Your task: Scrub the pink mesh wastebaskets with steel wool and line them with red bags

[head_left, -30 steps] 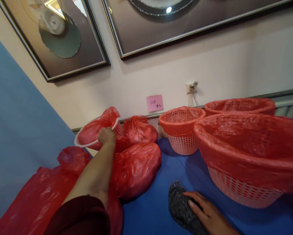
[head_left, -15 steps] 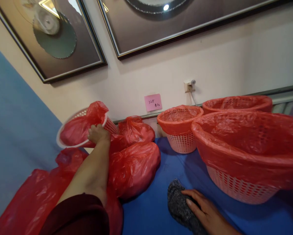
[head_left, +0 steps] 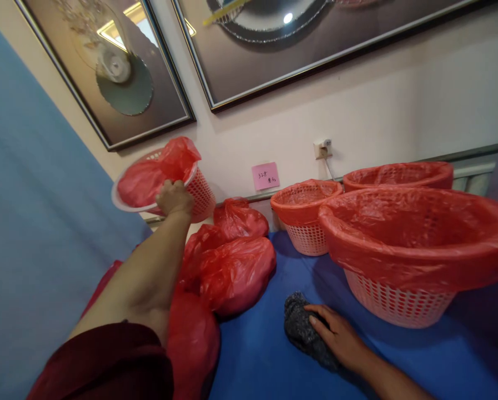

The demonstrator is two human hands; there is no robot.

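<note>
1. Clearly, in the head view, the left hand (head_left: pixel 174 199) reaches to 9 o'clock, fingers curled closed around the near rim of a lattice basket (head_left: pixel 202 195).
2. That basket is pale pink plastic with a smooth, rounded lip, tipped so its mouth faces the camera; crinkled, glossy red film (head_left: pixel 144 182) billows inside it.
3. Between 4 and 5 o'clock, the right hand (head_left: pixel 343 338) lies over a dark grey, white-flecked cloth (head_left: pixel 303 332), bunched into a long lump; I cannot tell whether its fingertips pinch the fabric.
4. The cloth rests at 5 o'clock on a smooth blue table covering (head_left: pixel 249 350).
5. At 6 o'clock sits a shiny, rounded red bag (head_left: pixel 244 278), its film wrinkled; a fuller, smoother red sack (head_left: pixel 194 339) bulges at 7 o'clock, close to the left forearm.
6. Between 3 and 4 o'clock stand a small round basket (head_left: pixel 309 238) and a broad oval basket (head_left: pixel 402 300), both perforated and lined with red film folded over their rims.
</note>
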